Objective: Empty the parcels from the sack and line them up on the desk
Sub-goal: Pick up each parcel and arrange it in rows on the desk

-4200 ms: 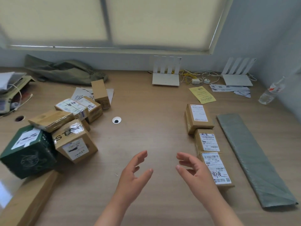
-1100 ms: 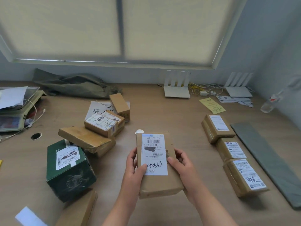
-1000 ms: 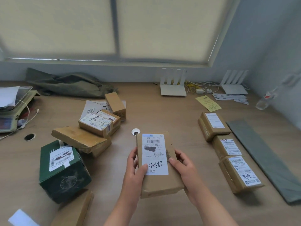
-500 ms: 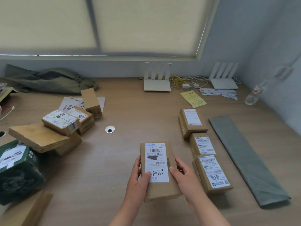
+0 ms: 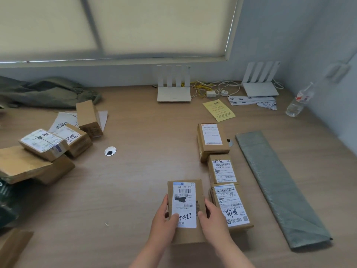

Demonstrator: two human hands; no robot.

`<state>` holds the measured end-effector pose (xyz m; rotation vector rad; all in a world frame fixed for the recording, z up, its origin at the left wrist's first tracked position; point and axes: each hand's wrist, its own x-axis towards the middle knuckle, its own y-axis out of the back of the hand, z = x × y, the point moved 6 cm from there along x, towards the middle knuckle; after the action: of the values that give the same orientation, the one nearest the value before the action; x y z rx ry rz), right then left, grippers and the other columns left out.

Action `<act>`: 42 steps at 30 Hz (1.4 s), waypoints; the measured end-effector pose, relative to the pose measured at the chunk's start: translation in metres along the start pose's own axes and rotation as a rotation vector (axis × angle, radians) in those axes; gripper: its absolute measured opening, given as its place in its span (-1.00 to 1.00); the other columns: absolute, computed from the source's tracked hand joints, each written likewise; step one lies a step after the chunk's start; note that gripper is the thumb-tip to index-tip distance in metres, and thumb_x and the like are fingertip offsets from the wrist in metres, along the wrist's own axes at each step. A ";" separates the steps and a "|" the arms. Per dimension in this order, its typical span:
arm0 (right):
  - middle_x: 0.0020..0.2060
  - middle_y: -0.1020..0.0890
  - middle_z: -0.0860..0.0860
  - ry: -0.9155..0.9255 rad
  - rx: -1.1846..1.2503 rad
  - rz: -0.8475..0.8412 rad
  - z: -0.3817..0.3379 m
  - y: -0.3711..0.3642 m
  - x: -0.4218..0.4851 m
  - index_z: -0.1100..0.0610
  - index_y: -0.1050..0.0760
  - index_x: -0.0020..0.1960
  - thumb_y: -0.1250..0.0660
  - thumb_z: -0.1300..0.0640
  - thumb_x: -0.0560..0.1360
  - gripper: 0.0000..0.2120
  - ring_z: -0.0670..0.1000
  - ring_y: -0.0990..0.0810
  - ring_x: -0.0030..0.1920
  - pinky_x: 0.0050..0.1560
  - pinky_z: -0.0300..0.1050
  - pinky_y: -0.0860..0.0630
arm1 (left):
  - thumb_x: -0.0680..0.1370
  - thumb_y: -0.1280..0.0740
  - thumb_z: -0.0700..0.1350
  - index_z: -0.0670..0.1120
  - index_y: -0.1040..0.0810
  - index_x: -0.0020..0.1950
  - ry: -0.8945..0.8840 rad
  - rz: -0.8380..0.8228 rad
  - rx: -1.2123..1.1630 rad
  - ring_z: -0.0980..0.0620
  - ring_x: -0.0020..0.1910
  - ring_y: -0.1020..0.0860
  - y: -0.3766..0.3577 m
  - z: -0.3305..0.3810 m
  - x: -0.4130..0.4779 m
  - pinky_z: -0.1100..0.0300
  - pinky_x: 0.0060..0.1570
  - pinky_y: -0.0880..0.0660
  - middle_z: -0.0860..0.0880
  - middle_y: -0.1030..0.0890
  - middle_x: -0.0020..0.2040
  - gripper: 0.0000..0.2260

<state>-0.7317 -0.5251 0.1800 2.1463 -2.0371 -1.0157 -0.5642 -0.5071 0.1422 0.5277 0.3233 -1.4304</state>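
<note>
- The counter (image 5: 135, 190) before me is wood-grain, matt and smooth.
- The box (image 5: 186, 235) I hold is plain brown cardboard, matt. Its label (image 5: 184, 200) is white paper with a faint sheen.
- The taped box (image 5: 43, 144) shines under clear glossy tape.
- The sack (image 5: 48, 91) is olive cloth, dull and creased.
- The sheet (image 5: 274, 182) looks grey-green, woven and matt.
- The router (image 5: 173, 94) is smooth white plastic, the bottle (image 5: 296, 103) clear plastic, the leaflet (image 5: 219, 110) yellow paper.
</note>
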 end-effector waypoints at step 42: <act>0.02 -0.70 -0.08 0.230 0.366 0.244 -0.078 -0.066 -0.057 -0.05 -0.58 0.20 -0.34 0.34 0.54 -0.64 -0.22 -0.63 0.06 0.00 -0.39 -0.51 | 0.45 -0.37 -0.01 0.22 -0.50 0.26 -0.336 0.060 0.084 0.36 0.24 -0.49 0.119 0.038 -0.036 0.15 0.28 -0.45 0.36 -0.57 0.20 -0.62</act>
<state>-0.6342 -0.4960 0.2380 1.9681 -2.4329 -0.3719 -0.4549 -0.4898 0.2105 0.3529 -0.0213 -1.4509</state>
